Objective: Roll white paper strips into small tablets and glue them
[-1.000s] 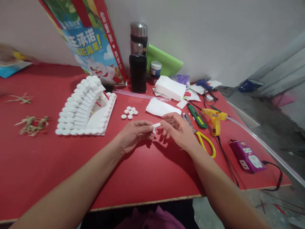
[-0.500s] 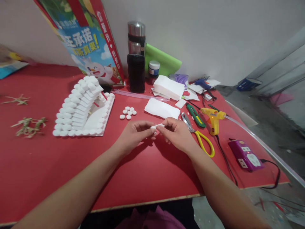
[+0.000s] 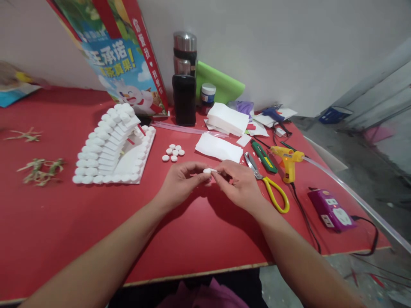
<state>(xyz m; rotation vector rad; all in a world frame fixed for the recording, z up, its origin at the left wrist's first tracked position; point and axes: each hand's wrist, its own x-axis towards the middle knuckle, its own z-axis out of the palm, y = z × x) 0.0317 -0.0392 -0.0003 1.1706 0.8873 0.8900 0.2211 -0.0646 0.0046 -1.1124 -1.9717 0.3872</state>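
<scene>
My left hand point(image 3: 183, 182) and my right hand point(image 3: 238, 182) meet above the front middle of the red table. Between their fingertips they pinch a small white piece of paper point(image 3: 208, 170), rounded at its left end; the fingers cover part of it. Just beyond my left hand lies a cluster of several round white pads point(image 3: 174, 152). Farther left stands a white model point(image 3: 93, 160) with a curved row of steps, edged with pads of the same look. Folded white paper sheets point(image 3: 219, 146) rest right behind my hands.
Right of my hands lie yellow-handled scissors point(image 3: 276, 194), a green utility knife point(image 3: 263, 156), a yellow glue gun point(image 3: 287, 161) and a purple power strip point(image 3: 332, 209) with cords. A black bottle point(image 3: 184, 100) and a printed bag point(image 3: 125, 64) stand at the back. Dried straw figures point(image 3: 40, 171) lie left.
The fingers of my right hand have shifted on the white paper piece, and its left end now looks rounder. Both hands stay in nearly the same place.
</scene>
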